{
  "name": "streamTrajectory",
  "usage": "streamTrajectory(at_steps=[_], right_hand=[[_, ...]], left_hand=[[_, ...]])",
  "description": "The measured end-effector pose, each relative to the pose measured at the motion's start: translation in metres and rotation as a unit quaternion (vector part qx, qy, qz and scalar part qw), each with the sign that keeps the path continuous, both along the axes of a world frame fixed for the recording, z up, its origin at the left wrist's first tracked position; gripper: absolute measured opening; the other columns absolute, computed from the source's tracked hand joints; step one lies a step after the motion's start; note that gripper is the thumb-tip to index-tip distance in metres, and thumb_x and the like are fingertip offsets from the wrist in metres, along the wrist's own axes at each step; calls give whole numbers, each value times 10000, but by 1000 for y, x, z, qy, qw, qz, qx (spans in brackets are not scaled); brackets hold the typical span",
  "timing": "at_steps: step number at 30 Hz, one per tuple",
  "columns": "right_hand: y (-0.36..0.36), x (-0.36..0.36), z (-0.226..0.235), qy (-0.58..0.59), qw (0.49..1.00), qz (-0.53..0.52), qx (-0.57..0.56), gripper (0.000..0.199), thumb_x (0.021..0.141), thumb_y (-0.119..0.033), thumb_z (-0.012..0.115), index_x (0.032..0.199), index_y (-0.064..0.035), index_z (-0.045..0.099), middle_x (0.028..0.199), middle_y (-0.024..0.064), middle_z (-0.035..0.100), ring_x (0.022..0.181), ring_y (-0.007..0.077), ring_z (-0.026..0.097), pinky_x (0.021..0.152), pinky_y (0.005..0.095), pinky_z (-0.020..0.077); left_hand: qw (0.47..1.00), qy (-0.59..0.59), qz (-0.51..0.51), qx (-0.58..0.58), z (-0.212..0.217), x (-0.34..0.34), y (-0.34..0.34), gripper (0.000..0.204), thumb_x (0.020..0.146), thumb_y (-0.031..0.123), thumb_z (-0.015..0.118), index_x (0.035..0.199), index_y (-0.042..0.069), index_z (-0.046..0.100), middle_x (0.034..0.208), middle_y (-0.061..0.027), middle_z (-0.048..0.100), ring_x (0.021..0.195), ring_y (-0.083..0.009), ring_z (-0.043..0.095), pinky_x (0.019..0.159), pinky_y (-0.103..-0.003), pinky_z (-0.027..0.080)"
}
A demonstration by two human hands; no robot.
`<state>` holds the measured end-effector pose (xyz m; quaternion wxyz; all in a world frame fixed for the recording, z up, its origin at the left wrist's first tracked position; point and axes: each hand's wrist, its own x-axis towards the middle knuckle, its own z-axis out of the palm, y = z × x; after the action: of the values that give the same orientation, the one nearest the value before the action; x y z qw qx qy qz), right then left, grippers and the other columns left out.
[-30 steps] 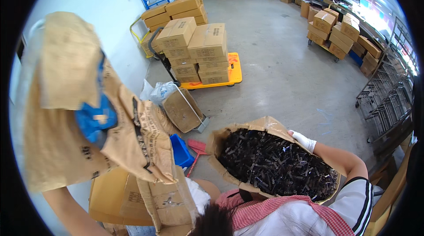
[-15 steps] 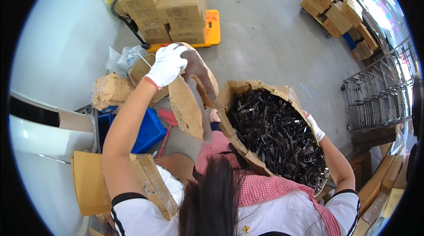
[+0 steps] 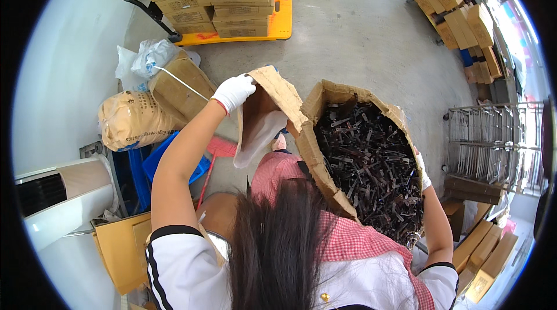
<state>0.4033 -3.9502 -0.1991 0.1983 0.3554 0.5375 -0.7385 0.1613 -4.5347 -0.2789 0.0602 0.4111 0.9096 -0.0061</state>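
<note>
My left hand (image 3: 234, 93), in a white glove, grips the upper edge of a brown paper sack (image 3: 281, 90). The sack's mouth gapes toward me and a pale inner lining (image 3: 261, 136) shows. Right beside it, a worn cardboard box (image 3: 317, 150) leans against my body, its open top tilted toward me. Small dark plastic parts (image 3: 371, 165) fill it, tangled together. My right hand (image 3: 424, 172), gloved too, holds the box by its right side; the fingertips are partly hidden behind the wall. The sack's edge meets the box's left rim.
A yellow platform trolley (image 3: 282, 20) bears stacked cartons at the far left. Nearer stand a tan sack (image 3: 132, 121), blue bins (image 3: 152, 162) and a red broom or dustpan (image 3: 221, 147). Wire racks (image 3: 493, 141) and a loaded cart (image 3: 458, 25) are on the right.
My left hand has swung the sack's edge slightly right and lower, and its mouth now shows more openly. The box sits a little farther right in view. My right hand keeps its hold.
</note>
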Motion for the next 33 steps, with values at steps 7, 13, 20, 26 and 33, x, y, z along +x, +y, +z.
streamTrajectory(at_steps=[7,13,20,26,33], right_hand=[[-45,-126,20,4,998,53,25,615,930,-557,597,1322,-85,543,1188,68,646,1037,176,633,925,345,548],[-76,-262,19,29,989,142,20,612,938,-544,592,1338,-86,528,1222,61,627,1077,171,612,940,343,541],[-87,-459,-24,-15,985,175,-2,608,968,-514,551,1411,-104,479,1258,62,612,1044,178,630,923,336,546],[-122,-562,-34,-67,953,294,39,682,951,-575,534,1458,-128,442,1313,82,592,1115,187,607,970,328,510],[-182,-626,-77,-63,933,354,28,699,943,-565,559,1472,-127,425,1343,84,567,1148,189,591,1003,336,492]], left_hand=[[997,-46,51,36,-12,-112,-55,191,835,108,542,913,44,704,1055,-178,671,925,-347,664,835,-411,554],[993,1,32,-112,-3,-200,-102,285,860,123,500,1033,50,714,1170,-124,654,1159,-298,579,1004,-332,466],[823,-231,402,-329,-51,-220,-81,818,876,608,440,1501,82,403,1574,-207,311,1500,-409,95,1186,-595,-45],[747,-49,656,97,-178,-191,-82,475,898,221,550,1325,20,504,1339,-199,520,1274,-393,475,1072,-501,370],[419,226,812,339,-206,-247,-179,553,792,215,698,1233,-70,521,1210,-285,564,1167,-423,530,1024,-459,411]])
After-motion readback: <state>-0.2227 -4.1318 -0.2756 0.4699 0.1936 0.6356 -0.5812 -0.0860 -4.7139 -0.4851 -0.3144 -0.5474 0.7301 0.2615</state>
